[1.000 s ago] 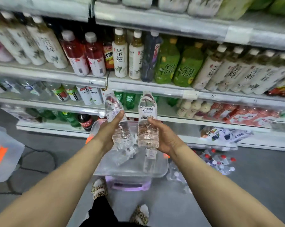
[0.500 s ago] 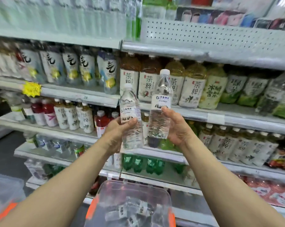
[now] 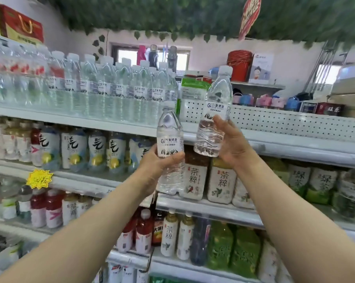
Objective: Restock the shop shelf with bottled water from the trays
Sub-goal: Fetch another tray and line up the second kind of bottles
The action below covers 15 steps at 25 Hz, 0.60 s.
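Water bottle (image 3: 169,152) wrapped in the left hand (image 3: 157,167), second bottle (image 3: 213,119) gripped higher in the right hand (image 3: 233,147). Both upright, aimed, I'd say, for the top shelf (image 3: 70,120) beside its water row (image 3: 119,88).

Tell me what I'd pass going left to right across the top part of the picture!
Red gift box → shelved water bottles → left-hand bottle → right-hand bottle → red bucket → cartoon box.

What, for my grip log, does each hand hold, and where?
Left hand grips a water bottle mid-body; right hand grips a second bottle by its lower half.
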Motion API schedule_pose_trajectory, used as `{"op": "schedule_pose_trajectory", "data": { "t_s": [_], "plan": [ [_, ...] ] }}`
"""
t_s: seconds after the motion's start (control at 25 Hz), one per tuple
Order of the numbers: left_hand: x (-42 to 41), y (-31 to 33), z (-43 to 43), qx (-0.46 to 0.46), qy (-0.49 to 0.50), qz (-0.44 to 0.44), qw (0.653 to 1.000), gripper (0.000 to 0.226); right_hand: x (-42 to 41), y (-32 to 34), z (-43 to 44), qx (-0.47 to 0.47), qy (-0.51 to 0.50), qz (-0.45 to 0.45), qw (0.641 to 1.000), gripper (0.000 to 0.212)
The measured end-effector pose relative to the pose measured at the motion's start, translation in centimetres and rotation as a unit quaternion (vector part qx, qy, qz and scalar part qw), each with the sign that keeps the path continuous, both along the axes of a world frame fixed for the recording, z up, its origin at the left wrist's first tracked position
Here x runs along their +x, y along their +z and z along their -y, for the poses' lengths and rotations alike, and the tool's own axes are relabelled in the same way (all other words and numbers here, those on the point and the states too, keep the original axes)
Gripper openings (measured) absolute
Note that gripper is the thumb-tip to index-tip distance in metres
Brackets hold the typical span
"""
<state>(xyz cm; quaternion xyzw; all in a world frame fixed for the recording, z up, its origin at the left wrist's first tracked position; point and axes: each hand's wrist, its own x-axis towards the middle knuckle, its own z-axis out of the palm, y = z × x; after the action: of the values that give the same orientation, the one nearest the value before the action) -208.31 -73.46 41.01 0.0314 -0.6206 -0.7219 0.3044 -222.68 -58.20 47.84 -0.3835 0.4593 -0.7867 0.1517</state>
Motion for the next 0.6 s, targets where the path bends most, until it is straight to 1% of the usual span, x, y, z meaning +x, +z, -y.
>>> {"op": "schedule_pose_trajectory", "data": {
  "t_s": [0.08,0.12,0.2,0.28,0.32,0.48,0.52,0.56,0.6],
  "plan": [
    [-1.3,2.0,2.1,-0.018,0.000,-0.006,1.000,0.073,-1.2,3.3,1.8,-0.013,-0.040,-0.031,0.999,0.082],
    [-1.9,2.7,3.0,-0.030,0.005,-0.006,1.000,0.071,-1.8,4.7,2.6,-0.012,-0.056,-0.047,0.997,0.086],
    [-3.0,3.7,4.7,-0.038,0.011,-0.010,0.999,0.062,-3.2,6.5,4.3,-0.005,-0.069,-0.061,0.996,0.085],
    [-3.6,3.9,5.9,-0.029,0.015,-0.011,0.999,0.052,-4.5,6.7,5.8,0.018,-0.077,-0.067,0.995,0.088],
    [-3.8,3.9,6.6,-0.027,0.013,-0.012,0.999,0.052,-5.4,6.5,6.6,0.033,-0.089,-0.071,0.993,0.093],
    [-4.7,3.8,9.4,-0.024,0.007,-0.014,1.000,0.056,-9.3,6.0,10.0,0.100,-0.134,-0.099,0.981,0.129],
    [-4.9,3.9,9.9,-0.028,0.004,-0.015,0.999,0.055,-10.1,6.1,10.7,0.117,-0.145,-0.100,0.977,0.130],
    [-5.1,3.9,10.3,-0.032,-0.002,-0.017,0.999,0.055,-10.8,6.2,11.4,0.127,-0.148,-0.099,0.976,0.122],
    [-5.3,4.0,10.7,-0.037,-0.009,-0.018,0.999,0.055,-11.4,6.2,12.1,0.133,-0.151,-0.092,0.975,0.108]
  ]
}}
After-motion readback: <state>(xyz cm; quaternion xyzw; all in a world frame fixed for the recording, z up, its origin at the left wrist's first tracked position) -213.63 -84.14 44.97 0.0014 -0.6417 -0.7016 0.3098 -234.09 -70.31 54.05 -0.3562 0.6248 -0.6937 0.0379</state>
